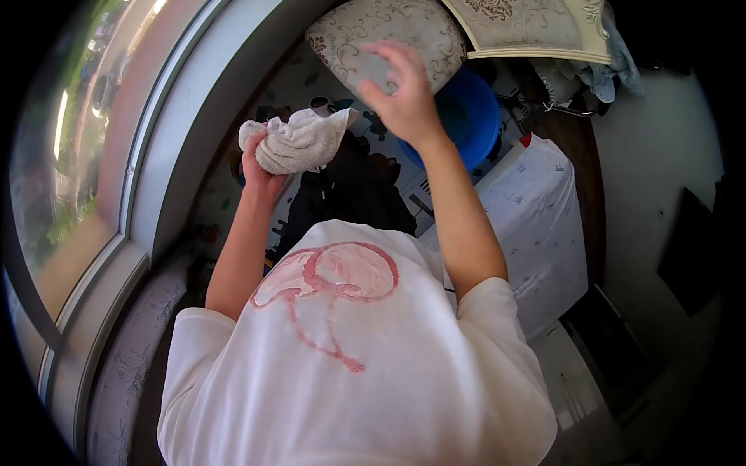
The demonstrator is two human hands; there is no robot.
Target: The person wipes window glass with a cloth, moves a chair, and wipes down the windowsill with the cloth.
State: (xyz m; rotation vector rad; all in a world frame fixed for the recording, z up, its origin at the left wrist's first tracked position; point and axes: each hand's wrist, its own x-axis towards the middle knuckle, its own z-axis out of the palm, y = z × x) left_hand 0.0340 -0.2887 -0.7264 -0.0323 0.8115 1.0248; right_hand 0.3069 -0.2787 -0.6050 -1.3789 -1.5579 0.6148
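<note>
A bunched, off-white towel (pixel 299 142) is gripped in my left hand (pixel 263 167), its folds hanging over toward the right. My right hand (pixel 404 93) is raised with the fingers apart and holds nothing; its fingertips are a little blurred. Behind that hand in the view lies a patterned chair seat (pixel 334 39) with beige scrollwork. Partly covered by my right forearm, a blue basin (pixel 474 116) stands on the floor.
On the left runs a window (pixel 78 155) with a pale frame. At the top right a cream-edged patterned chair (pixel 536 27) has grey-blue cloth (pixel 618 62) beside it. A white patterned cover (pixel 536 225) drapes a piece to my right.
</note>
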